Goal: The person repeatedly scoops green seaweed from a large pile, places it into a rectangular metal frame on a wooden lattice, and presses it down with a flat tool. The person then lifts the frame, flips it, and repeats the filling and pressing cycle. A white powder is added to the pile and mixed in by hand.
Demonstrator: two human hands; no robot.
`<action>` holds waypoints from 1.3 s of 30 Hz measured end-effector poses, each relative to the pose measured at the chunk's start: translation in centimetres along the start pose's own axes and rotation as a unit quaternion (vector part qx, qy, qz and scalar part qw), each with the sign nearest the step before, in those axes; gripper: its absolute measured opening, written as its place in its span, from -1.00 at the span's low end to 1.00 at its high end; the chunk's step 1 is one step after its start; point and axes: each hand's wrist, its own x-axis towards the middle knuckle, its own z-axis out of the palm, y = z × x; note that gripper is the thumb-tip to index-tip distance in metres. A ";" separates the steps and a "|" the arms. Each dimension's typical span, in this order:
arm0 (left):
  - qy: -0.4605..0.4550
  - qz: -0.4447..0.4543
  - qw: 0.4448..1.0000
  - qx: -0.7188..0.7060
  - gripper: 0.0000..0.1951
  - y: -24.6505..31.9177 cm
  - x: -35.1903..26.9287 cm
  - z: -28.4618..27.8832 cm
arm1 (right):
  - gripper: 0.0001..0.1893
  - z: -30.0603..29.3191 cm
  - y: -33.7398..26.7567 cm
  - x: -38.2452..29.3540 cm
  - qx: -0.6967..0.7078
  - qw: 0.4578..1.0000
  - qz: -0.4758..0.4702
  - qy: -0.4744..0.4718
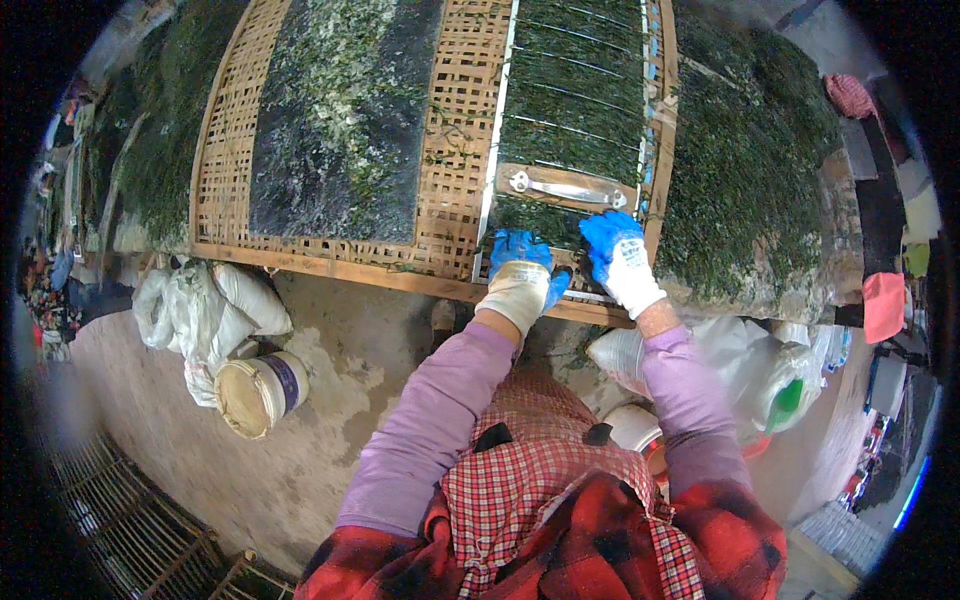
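Both my hands wear white gloves with blue coated fingers. My left hand (523, 274) rests at the near end of a white metal frame (487, 172), its fingers on dark green leafy material (525, 216). To its right, my right hand (619, 255) touches the same material by the frame's right side; whether either hand grips anything is unclear. Just beyond them lies a wooden board with a metal handle (570, 191). Thin cross bars divide the green layer farther up the frame. All this lies on a woven bamboo tray (465, 127) with a wooden rim.
A dark sheet (337, 150) strewn with green and whitish bits lies on the tray's left. More green material (750, 165) covers the surface at right. Below the near edge are white plastic bags (202, 300), a lidded bucket (259, 390) on its side and a white tub (631, 429).
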 end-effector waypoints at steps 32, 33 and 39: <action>0.306 0.094 0.946 0.045 -0.41 -3.2 2.8 -6.5 | -0.63 0.5 -0.9 0.4 0.010 0.999 0.046 -0.013; 0.347 0.023 0.936 0.042 -0.45 -3.2 2.2 -6.7 | -0.66 0.3 -1.1 0.3 -0.009 0.996 0.088 0.031; 0.175 0.206 0.959 0.085 -0.55 -4.0 -3.4 -5.5 | -0.51 -0.7 -2.8 -1.4 0.104 0.988 0.070 0.089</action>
